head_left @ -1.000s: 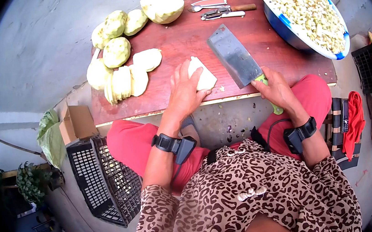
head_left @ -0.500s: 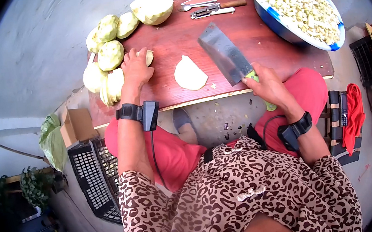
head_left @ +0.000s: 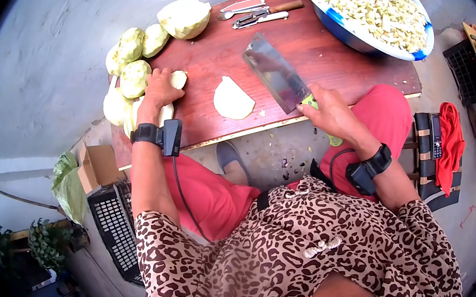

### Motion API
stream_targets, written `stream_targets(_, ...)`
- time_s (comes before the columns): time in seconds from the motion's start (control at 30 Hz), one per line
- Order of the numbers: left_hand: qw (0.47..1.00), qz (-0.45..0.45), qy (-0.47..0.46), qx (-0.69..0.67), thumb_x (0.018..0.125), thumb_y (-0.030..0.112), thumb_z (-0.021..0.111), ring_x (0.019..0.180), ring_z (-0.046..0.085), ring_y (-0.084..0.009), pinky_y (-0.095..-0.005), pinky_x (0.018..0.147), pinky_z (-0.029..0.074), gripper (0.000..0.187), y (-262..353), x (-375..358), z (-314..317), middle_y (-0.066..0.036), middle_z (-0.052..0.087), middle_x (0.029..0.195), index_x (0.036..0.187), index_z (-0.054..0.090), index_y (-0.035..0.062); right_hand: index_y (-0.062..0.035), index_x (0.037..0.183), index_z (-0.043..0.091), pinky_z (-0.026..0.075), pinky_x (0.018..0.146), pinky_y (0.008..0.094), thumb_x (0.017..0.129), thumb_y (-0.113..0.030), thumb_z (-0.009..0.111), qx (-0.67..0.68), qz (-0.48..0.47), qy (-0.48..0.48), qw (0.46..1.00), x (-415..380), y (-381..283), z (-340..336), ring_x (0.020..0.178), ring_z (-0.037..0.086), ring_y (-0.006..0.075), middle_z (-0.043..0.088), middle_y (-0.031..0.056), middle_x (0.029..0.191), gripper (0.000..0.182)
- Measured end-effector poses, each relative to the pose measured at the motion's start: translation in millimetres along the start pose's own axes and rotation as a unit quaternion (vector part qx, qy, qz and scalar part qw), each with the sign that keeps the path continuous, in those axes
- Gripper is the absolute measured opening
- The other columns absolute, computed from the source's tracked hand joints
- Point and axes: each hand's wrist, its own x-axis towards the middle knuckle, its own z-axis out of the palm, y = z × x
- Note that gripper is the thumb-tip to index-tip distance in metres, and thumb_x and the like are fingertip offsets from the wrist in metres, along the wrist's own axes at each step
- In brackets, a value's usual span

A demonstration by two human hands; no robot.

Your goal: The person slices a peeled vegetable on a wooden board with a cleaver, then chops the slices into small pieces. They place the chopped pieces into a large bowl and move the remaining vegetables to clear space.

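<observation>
Red wood makes up the low board [head_left: 321, 57], with bare room in the middle around one pale flat slice [head_left: 233, 98] near the front edge. Just beside the slice, the cleaver [head_left: 275, 80] tilts up above the wood. The right hand [head_left: 333, 115] reaches over the front edge, fingers wrapped tight around the green handle. The left hand [head_left: 158, 90] stretches out to the left edge, fingers curled down on a slice in the pile of peeled fruit [head_left: 135, 78]. A blue bowl [head_left: 348, 29] of cut bits fills the far right corner.
</observation>
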Motion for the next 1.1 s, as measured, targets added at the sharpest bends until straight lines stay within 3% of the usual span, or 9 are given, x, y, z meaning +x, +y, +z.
stream_targets(0.23, 0.996, 0.032, 0.03, -0.083, 0.061, 0.026, 0.083, 0.114, 0.05, -0.0385, -0.0429, 0.103, 0.043, 0.073, -14.5, 0.4, 5.0, -0.021, 0.055, 0.117, 0.123, 0.054, 0.0015, 0.0069, 0.098, 0.051, 0.049, 0.07, 0.0499, 0.086, -0.013, 0.067, 0.014, -0.01, 0.0, 1.0, -0.8, 0.0, 3.4, 0.085, 0.062, 0.0501, 0.063, 0.0325, 0.083, 0.028)
stream_targets(0.43, 0.971, 0.133, 0.161, -0.116, 0.063, 0.018, 0.082, 0.111, 0.049, -0.0385, -0.0451, 0.098, 0.043, 0.07, 29.7, -36.2, -4.2, -0.019, 0.054, 0.116, 0.123, 0.051, 0.0026, 0.0079, 0.097, 0.051, 0.048, 0.069, 0.0503, 0.086, -0.011, 0.066, 0.031, -0.022, -0.006, 0.999, -2.0, 1.7, -0.7, 0.084, 0.062, 0.0505, 0.063, 0.0324, 0.081, 0.027)
stream_targets(0.6, 0.953, 0.262, 0.095, -0.117, 0.058, 0.011, 0.082, 0.115, 0.048, -0.0371, -0.0428, 0.103, 0.039, 0.073, 78.5, -84.6, -13.9, -0.016, 0.054, 0.118, 0.124, 0.052, 0.0056, 0.0082, 0.097, 0.051, 0.048, 0.068, 0.0507, 0.085, -0.011, 0.067, 0.01, -0.017, -0.007, 1.0, -3.3, -2.8, 3.3, 0.083, 0.061, 0.0508, 0.062, 0.0327, 0.08, 0.028)
stream_targets(0.7, 0.936, 0.331, 0.075, -0.096, 0.055, 0.011, 0.085, 0.127, 0.043, -0.0356, -0.0442, 0.109, 0.035, 0.08, 85.8, -91.5, -6.9, -0.014, 0.052, 0.131, 0.128, 0.052, 0.0075, 0.0083, 0.097, 0.051, 0.047, 0.068, 0.0511, 0.085, -0.011, 0.067, 0.014, -0.011, -0.011, 1.0, -3.9, -7.5, 6.1, 0.083, 0.061, 0.0512, 0.062, 0.033, 0.08, 0.028)
stream_targets(0.8, 0.933, 0.351, 0.052, -0.06, 0.056, 0.013, 0.086, 0.134, 0.038, -0.0353, -0.045, 0.111, 0.033, 0.088, 88.8, -90.1, 5.8, -0.014, 0.048, 0.137, 0.136, 0.048, 0.0087, 0.0082, 0.098, 0.051, 0.047, 0.068, 0.0517, 0.085, -0.012, 0.067, 0.018, -0.007, -0.013, 1.0, -5.3, -7.1, 1.1, 0.083, 0.061, 0.0515, 0.062, 0.0333, 0.08, 0.028)
stream_targets(0.9, 0.947, 0.308, 0.052, -0.07, 0.06, 0.015, 0.087, 0.137, 0.035, -0.036, -0.0453, 0.113, 0.032, 0.093, 89.3, -95.6, 6.7, -0.016, 0.045, 0.141, 0.142, 0.044, 0.0098, 0.0082, 0.098, 0.051, 0.047, 0.069, 0.0522, 0.085, -0.012, 0.067, 0.019, 0.018, -0.018, 1.0, -6.9, -6.0, -1.1, 0.083, 0.061, 0.0517, 0.062, 0.0336, 0.081, 0.029)
stream_targets(1.0, 0.957, 0.238, 0.051, -0.159, 0.064, 0.015, 0.086, 0.136, 0.034, -0.0372, -0.0458, 0.112, 0.033, 0.092, 87.0, -97.5, 14.0, -0.018, 0.043, 0.142, 0.144, 0.041, 0.008, 0.0084, 0.099, 0.052, 0.047, 0.07, 0.0522, 0.085, -0.013, 0.067, 0.026, 0.023, -0.019, 0.999, -6.0, -0.4, -1.1, 0.084, 0.061, 0.0515, 0.062, 0.0339, 0.083, 0.03)
stream_targets(1.1, 0.949, 0.228, 0.012, -0.217, 0.067, 0.017, 0.085, 0.134, 0.036, -0.0384, -0.0454, 0.112, 0.033, 0.09, 89.1, -93.2, 16.2, -0.018, 0.043, 0.141, 0.144, 0.041, 0.0059, 0.0082, 0.102, 0.053, 0.047, 0.072, 0.0519, 0.085, -0.014, 0.067, 0.022, 0.039, -0.02, 0.999, -5.7, 3.5, -3.0, 0.086, 0.061, 0.051, 0.063, 0.0338, 0.085, 0.031)
